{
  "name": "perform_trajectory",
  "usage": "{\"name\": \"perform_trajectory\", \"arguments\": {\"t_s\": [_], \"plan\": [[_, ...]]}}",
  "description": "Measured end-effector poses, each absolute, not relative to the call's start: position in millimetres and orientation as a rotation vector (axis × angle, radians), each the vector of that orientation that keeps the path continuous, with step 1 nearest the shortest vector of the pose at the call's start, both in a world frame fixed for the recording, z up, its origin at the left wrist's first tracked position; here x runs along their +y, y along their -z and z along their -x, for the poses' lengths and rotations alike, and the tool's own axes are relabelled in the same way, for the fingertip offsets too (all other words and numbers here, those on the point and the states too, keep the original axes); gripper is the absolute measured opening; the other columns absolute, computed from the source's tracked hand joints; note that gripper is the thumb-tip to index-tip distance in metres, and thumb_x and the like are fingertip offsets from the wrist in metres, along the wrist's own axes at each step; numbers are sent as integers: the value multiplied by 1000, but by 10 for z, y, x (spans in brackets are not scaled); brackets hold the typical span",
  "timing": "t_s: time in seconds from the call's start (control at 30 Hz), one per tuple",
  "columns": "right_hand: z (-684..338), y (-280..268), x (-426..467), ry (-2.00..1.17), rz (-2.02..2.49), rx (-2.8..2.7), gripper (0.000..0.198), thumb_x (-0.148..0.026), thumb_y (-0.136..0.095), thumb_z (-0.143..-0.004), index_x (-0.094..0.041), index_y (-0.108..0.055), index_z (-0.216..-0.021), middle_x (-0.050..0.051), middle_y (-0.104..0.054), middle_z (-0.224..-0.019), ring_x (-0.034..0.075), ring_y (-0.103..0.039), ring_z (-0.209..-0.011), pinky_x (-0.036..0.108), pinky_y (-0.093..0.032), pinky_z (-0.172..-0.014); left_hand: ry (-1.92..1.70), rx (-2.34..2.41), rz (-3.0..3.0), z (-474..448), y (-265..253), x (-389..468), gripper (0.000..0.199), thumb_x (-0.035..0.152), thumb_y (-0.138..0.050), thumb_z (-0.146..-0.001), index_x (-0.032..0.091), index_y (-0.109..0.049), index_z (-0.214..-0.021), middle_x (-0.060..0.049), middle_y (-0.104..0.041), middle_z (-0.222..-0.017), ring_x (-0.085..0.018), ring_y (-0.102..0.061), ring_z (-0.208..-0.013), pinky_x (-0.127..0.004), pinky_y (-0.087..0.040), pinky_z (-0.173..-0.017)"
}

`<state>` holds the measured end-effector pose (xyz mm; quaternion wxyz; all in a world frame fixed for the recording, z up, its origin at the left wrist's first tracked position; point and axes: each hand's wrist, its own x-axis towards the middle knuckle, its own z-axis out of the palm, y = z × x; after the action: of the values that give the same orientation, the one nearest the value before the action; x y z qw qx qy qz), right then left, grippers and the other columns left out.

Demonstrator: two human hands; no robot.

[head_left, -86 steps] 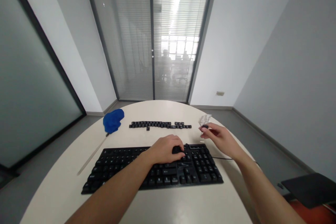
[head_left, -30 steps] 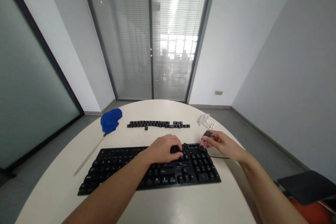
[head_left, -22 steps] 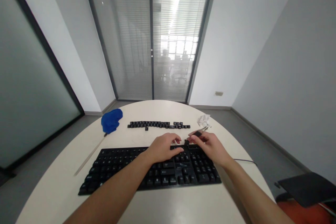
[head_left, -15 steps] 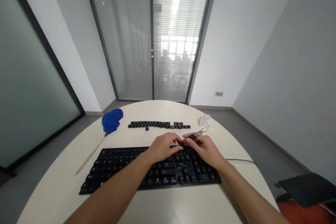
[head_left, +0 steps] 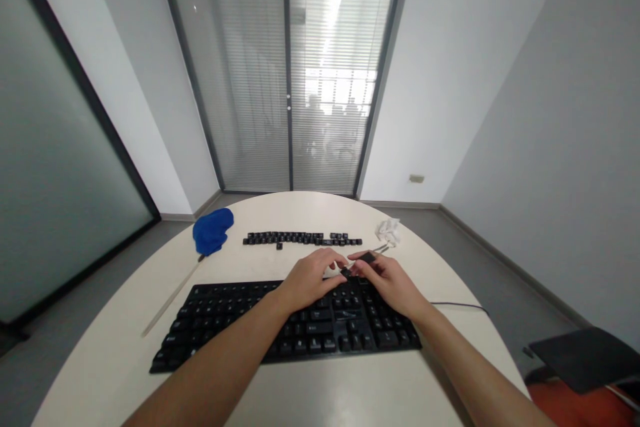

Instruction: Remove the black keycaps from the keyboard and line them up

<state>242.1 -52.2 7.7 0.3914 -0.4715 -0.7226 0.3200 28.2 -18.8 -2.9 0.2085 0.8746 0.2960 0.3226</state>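
A black keyboard [head_left: 310,328] lies across the table under both my forearms. Above its upper right part, my left hand [head_left: 315,277] pinches a small black keycap [head_left: 345,272] between thumb and fingers. Close beside it, my right hand [head_left: 390,280] is closed on a dark, flat piece [head_left: 369,257] whose kind I cannot make out. Something pale and thin shows between the two hands' fingertips, partly hidden. Behind the hands, loose black keycaps [head_left: 285,238] stand in rows on the table.
To the left lie a blue cloth [head_left: 213,230] and a thin stick [head_left: 173,297] with a dark end. Crumpled white tissue [head_left: 389,231] sits at the back right, with thin metal prongs [head_left: 382,249] before it. A cable [head_left: 460,305] runs right; a chair [head_left: 590,360] stands beyond the table.
My hands stay together above the keyboard's upper right. The fingers shift slightly, and the dark piece in my right hand has tilted a little. The view has moved marginally.
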Motion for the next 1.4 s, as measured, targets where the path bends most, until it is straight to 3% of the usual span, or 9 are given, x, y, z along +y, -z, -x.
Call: {"name": "perform_trajectory", "arguments": {"t_s": [0.13, 0.3, 0.67, 0.93, 1.07, 1.27, 1.4], "plan": [[-2415, -51, -530, -892, 1160, -1779, 42, -50, -50, -96, -19, -58, -122, 5, -72, -86, 21, -68, -84, 34, -53, -83, -935, 758, -2488, -273, 6, -194, 13, 25, -62, -91, 24, -64, -104, -1, -65, -103, -17, -58, -97, -28, -47, -89], [-2397, -53, -544, -887, 1158, -1752, 46, -50, -49, -96, -21, -51, -132, 4, -71, -84, 20, -68, -82, 35, -53, -81, -926, 729, -2527, -272, 10, -186, 16, 28, -60, -93, 25, -65, -107, -2, -65, -106, -18, -59, -103, -31, -47, -94], [-2356, -104, -579, -849, 1190, -1792, 38, -46, -51, -96, -22, -58, -124, 4, -72, -86, 20, -67, -79, 30, -52, -73, -906, 682, -2628, -258, 8, -184, 15, 31, -60, -93, 26, -67, -106, -3, -63, -106, -18, -58, -102, -29, -46, -93], [-2314, -121, -574, -833, 1128, -1786, 27, -47, -48, -97, -22, -55, -101, 2, -66, -80, 18, -64, -75, 29, -50, -73, -863, 611, -2582, -257, -25, -210, 16, 31, -61, -93, 24, -68, -105, -3, -63, -108, -17, -59, -102, -27, -45, -93], [-2334, -101, -562, -831, 1140, -1752, 27, -45, -46, -98, -21, -53, -109, 1, -67, -76, 17, -65, -73, 29, -51, -73, -888, 566, -2547, -265, -32, -223, 15, 30, -60, -94, 24, -68, -104, -2, -65, -108, -15, -59, -101, -25, -45, -93], [-2396, -94, -555, -548, 1256, -1898, 27, -40, -48, -98, -23, -63, -112, 5, -71, -101, 19, -67, -86, 29, -53, -74, -1013, 803, -2415, -272, 3, -184, 15, 31, -64, -90, 22, -66, -102, -1, -65, -97, -14, -59, -84, -24, -48, -75], [-2388, -134, -577, -378, 1228, -2047, 22, -33, -51, -97, -26, -67, -111, 3, -73, -109, 20, -67, -99, 32, -51, -89, -1034, 887, -2365, -276, 1, -173, 14, 31, -67, -88, 21, -66, -97, 0, -64, -89, -15, -59, -80, -24, -47, -70]]}}
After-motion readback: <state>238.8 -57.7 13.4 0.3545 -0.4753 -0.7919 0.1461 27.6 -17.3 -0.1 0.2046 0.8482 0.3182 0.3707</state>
